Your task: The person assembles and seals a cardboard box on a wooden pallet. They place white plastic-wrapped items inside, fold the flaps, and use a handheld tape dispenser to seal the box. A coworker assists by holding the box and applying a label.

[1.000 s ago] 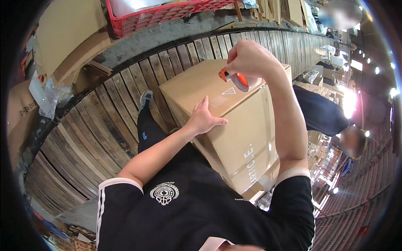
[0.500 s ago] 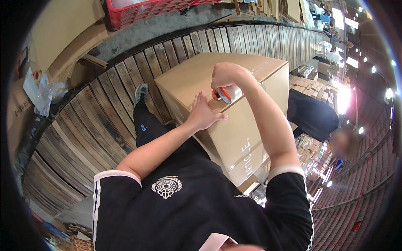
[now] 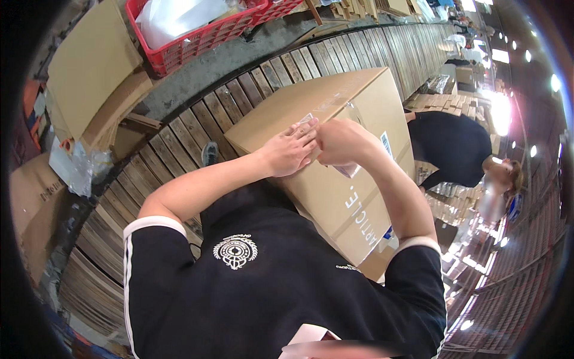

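Note:
A large closed cardboard box (image 3: pixel 287 107) stands in front of me, with pale print on its sides. My left hand (image 3: pixel 290 149) lies on its near top edge, fingers stretched out and pressing flat on the cardboard. Right beside those fingertips my right hand (image 3: pixel 347 140) is closed around a tape dispenser (image 3: pixel 350 171). Most of the dispenser is hidden by the hand; only a pale part shows below it, against the box's side. Clear tape runs along the top near a small label (image 3: pixel 307 118).
Wooden slats (image 3: pixel 221 110) run beneath the box. A red plastic crate (image 3: pixel 197 45) holding clear plastic stands beyond them. Folded cardboard (image 3: pixel 89 78) and crumpled plastic film (image 3: pixel 78 173) lie at the left. Another person in dark clothes (image 3: pixel 454 146) stands close at the right, near stacked cartons.
My right hand has brought the tape dispenser down over the near edge, turning it mostly out of sight. My left hand has slid up beside it and flattened. The other person has turned.

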Demonstrator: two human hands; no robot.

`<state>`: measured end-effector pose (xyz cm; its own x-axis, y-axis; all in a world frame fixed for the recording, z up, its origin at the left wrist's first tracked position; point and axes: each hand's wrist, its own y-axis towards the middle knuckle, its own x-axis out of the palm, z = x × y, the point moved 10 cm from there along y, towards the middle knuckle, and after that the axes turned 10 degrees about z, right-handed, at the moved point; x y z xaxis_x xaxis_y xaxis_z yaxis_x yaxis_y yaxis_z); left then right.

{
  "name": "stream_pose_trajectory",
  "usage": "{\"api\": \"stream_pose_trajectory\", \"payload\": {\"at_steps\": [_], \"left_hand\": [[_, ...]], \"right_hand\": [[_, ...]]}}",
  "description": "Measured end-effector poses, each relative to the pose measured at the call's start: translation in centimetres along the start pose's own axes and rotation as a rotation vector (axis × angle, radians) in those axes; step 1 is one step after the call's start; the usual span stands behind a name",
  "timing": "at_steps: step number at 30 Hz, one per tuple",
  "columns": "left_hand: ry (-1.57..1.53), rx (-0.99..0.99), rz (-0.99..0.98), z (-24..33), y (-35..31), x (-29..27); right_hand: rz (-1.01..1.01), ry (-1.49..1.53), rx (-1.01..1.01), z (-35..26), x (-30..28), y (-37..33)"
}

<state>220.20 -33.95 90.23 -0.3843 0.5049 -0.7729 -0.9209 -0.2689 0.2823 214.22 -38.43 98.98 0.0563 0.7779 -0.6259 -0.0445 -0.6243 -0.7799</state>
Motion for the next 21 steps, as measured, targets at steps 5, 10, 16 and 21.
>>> {"api": "stream_pose_trajectory", "payload": {"at_steps": [5,10,16,21], "left_hand": [[0.281,0.066,-0.319,3.8,-0.7,1.8],[0.219,0.216,-0.175,8.7,-0.7,1.3],[-0.84,-0.353,-0.548,7.8,1.1,3.5],[-0.574,-0.412,0.245,-1.8,14.7,-1.4]], "right_hand": [[-0.412,-0.125,-0.088,-1.2,6.6,0.1],[-0.31,-0.052,0.003,4.9,7.2,-5.5],[0.218,0.35,0.113,17.1,-0.7,-12.7],[0.648,0.482,0.162,22.9,-12.9,-12.4]]}}
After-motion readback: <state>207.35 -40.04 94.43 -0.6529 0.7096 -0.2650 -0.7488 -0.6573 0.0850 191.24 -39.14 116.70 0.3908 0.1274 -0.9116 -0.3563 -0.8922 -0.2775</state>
